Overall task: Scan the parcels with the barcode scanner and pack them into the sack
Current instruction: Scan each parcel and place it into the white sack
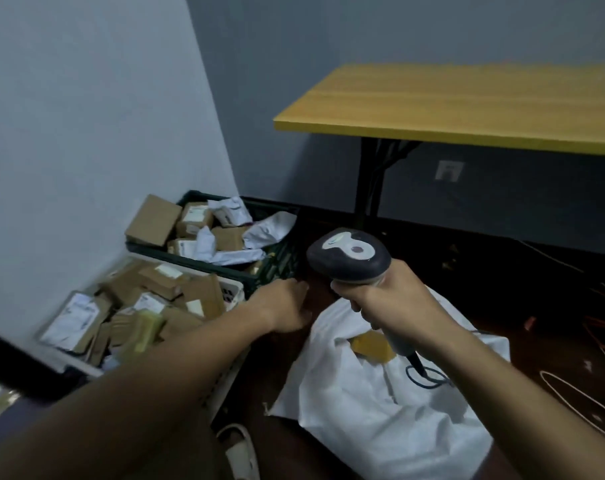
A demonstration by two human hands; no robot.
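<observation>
Right hand (pixel 387 299) grips the handle of a dark grey handheld barcode scanner (pixel 349 256), fingers curled round it, scanner head pointing up and away over the floor. The scanner's thin black cable (pixel 424 372) hangs down from the handle across the white woven plastic sack (pixel 380 403). Sack lies slumped on the dark floor, mouth open just below the right hand; a brown cardboard parcel (pixel 372 346) shows inside the opening. Left hand (pixel 283 306) reaches forward between the sack and the crates, back of hand up, fingertips at the corner of the dark green plastic crate (pixel 277 265); the grip state cannot be told, as the fingers are hidden behind the hand. Green crate holds brown boxes and white poly mailers (pixel 231 211). Nearer, a white plastic crate (pixel 233 291) against the wall is packed with brown cardboard parcels (pixel 162 282) with white labels. Yellow wooden table (pixel 467 105) on black legs stands behind. Orange and white cables (pixel 602 341) on floor at right.
</observation>
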